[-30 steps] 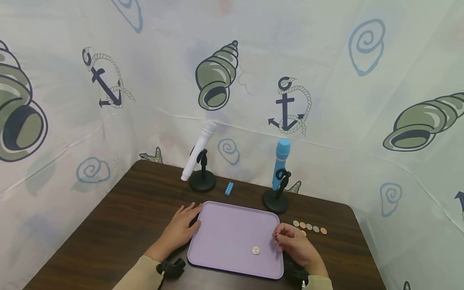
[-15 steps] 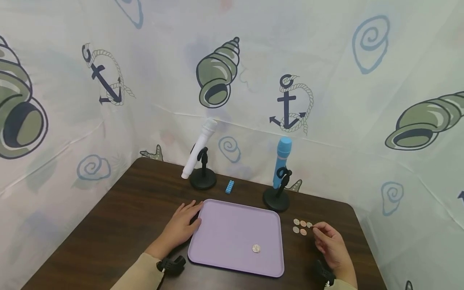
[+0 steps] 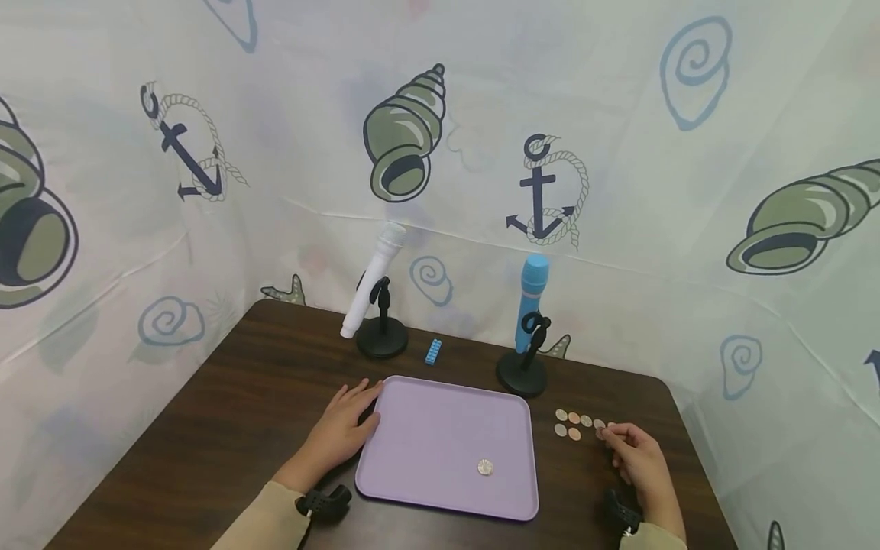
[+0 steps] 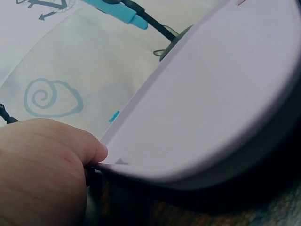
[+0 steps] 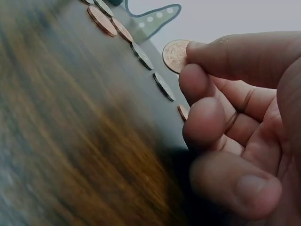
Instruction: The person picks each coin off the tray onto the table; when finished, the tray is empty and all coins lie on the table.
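My right hand [image 3: 641, 457] pinches a copper coin [image 5: 174, 56] between thumb and fingertips, just past the right end of the coins on the table. Those coins, silver and copper, lie in two rows; a silver coin [image 3: 561, 415] and a copper coin [image 3: 574, 434] are at the left end. In the right wrist view the pinched coin stands tilted, its face showing. A lilac tray [image 3: 440, 435] sits to the left, bearing one silver coin [image 3: 485, 467]. My left hand [image 3: 337, 434] rests at the tray's left edge with fingers extended, thumb at the rim in the left wrist view.
Behind the tray stand a white microphone [image 3: 371, 283] and a blue microphone [image 3: 531, 294], each on a black stand with a round base. Between them lies a small blue brick-like piece [image 3: 433, 351]. A printed cloth backdrop [image 3: 474, 92] rises behind the dark wooden table [image 3: 206, 428].
My right hand has moved from the tray's right edge, holding the copper coin, out to the right end of the coin rows. My left hand has stayed at the tray.
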A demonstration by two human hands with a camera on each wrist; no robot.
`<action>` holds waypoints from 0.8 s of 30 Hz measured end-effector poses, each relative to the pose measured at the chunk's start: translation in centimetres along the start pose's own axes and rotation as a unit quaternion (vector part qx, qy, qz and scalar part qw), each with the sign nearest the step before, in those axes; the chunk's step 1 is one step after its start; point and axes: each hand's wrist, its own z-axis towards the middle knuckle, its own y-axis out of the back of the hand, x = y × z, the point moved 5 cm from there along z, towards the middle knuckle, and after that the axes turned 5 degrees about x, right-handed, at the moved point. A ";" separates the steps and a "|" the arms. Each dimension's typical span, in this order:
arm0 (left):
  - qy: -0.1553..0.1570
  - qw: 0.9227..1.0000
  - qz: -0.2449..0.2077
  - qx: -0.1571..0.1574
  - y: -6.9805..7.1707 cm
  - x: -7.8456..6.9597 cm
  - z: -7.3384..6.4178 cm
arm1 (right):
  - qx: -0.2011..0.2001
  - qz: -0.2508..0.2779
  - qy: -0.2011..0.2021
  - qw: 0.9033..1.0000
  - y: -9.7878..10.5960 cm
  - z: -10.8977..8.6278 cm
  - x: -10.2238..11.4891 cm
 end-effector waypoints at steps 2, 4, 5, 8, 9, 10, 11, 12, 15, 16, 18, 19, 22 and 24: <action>0.001 1.000 0.000 0.002 0.1 -0.1 0.1 | 0.000 -0.016 0.000 1.000 -0.2 -0.1 0.2; 0.001 1.000 0.000 0.003 0.1 -0.2 0.1 | 0.003 -0.034 0.001 0.999 -0.3 -0.1 0.3; 0.001 1.000 0.000 0.003 0.1 -0.2 0.1 | 0.001 -0.045 0.003 0.999 -0.4 -0.1 0.4; 0.000 1.000 -0.001 0.003 0.1 -0.2 0.1 | 0.000 -0.082 0.003 0.997 -0.6 0.2 0.1; -0.001 1.000 -0.001 0.002 0.1 -0.1 0.0 | -0.002 -0.093 0.003 0.996 -0.7 0.2 0.1; -0.001 1.000 -0.001 0.002 0.1 -0.1 0.0 | -0.005 -0.103 0.003 0.995 -0.7 0.3 0.0; -0.001 1.000 0.000 0.002 0.1 -0.1 0.0 | -0.008 -0.109 0.003 0.994 -0.8 0.4 0.0; -0.001 1.000 -0.001 0.002 0.1 -0.1 0.0 | -0.008 -0.114 0.009 0.993 -0.8 0.5 0.0; 0.000 1.000 -0.001 0.001 0.0 -0.1 0.0 | -0.011 -0.126 0.022 0.992 -0.9 0.4 0.2; 0.000 1.000 0.000 0.001 0.0 -0.1 0.0 | -0.011 -0.131 0.026 0.991 -1.0 0.4 0.3; 0.000 1.000 0.000 0.001 -0.1 0.0 0.0 | -0.009 -0.138 0.036 0.990 -1.2 0.3 0.5; -0.001 1.000 0.000 0.000 -0.1 0.0 0.0 | -0.011 -0.140 0.035 0.989 -1.2 0.2 0.5; -0.003 1.000 0.003 -0.002 -0.1 0.0 0.0 | -0.008 -0.152 0.044 0.987 -1.3 0.2 0.8; -0.003 1.000 0.002 -0.003 -0.1 0.0 0.1 | -0.006 -0.158 0.048 0.986 -1.3 0.2 0.9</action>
